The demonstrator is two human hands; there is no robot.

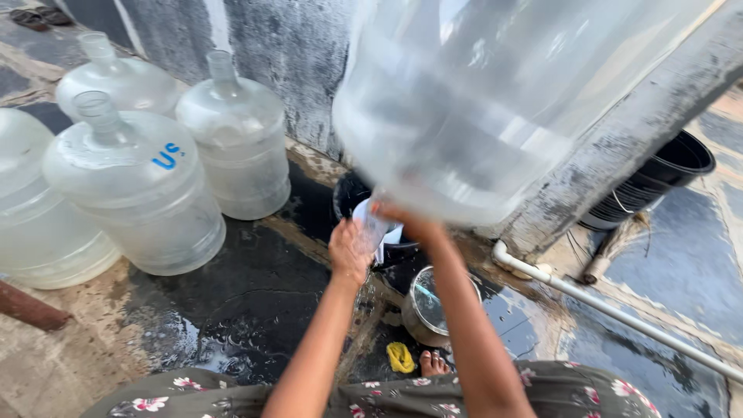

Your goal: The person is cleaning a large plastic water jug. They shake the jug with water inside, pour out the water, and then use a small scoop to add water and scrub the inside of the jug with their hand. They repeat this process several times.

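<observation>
Here, far left of the hands, four clear water jugs (139,182) stand on the wet floor (232,310). The left hand (350,249) grips the neck of a big tipped jug (472,101), and the right hand (414,224) holds it underneath. Below the hands sits a metal pot (433,310).

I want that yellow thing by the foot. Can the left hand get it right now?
Probably not yet. The left hand is up at the neck of the big tilted water jug, helping hold it. The yellow scrubber lies uncovered on the wet ground below.
</observation>
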